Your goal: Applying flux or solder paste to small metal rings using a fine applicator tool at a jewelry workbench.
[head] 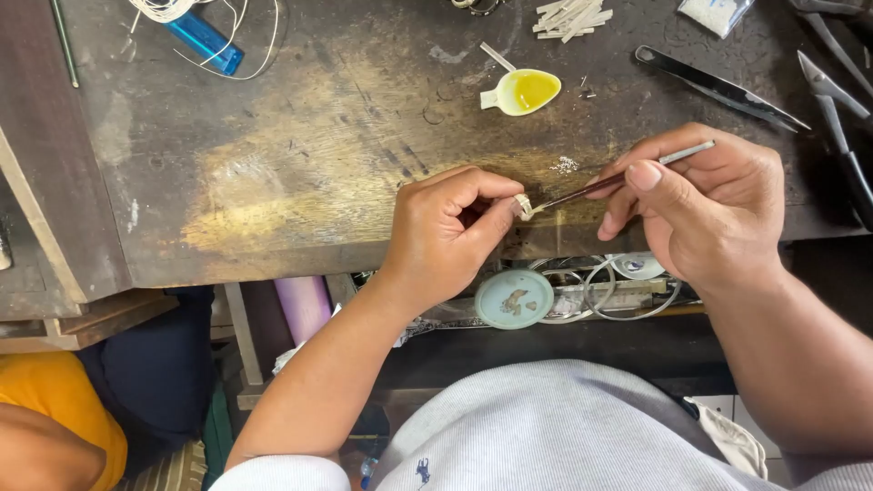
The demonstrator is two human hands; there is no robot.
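Observation:
My left hand (450, 232) pinches a small pale ring-shaped piece (523, 206) between thumb and forefinger at the front edge of a worn dark wooden bench (300, 155). My right hand (705, 205) holds a thin brush-like tool (627, 176) with a dark red shaft and metal end. Its tip touches the small piece. Both hands rest over the bench edge.
A white spoon with yellow liquid (523, 91) lies behind the hands. Tweezers (718, 88) and pliers (841, 100) lie at the right, white sticks (568, 16) at the back, a blue lighter (205, 41) at the back left. A round teal lid (514, 298) sits in the tray below. Another person in orange (55, 427) is at the lower left.

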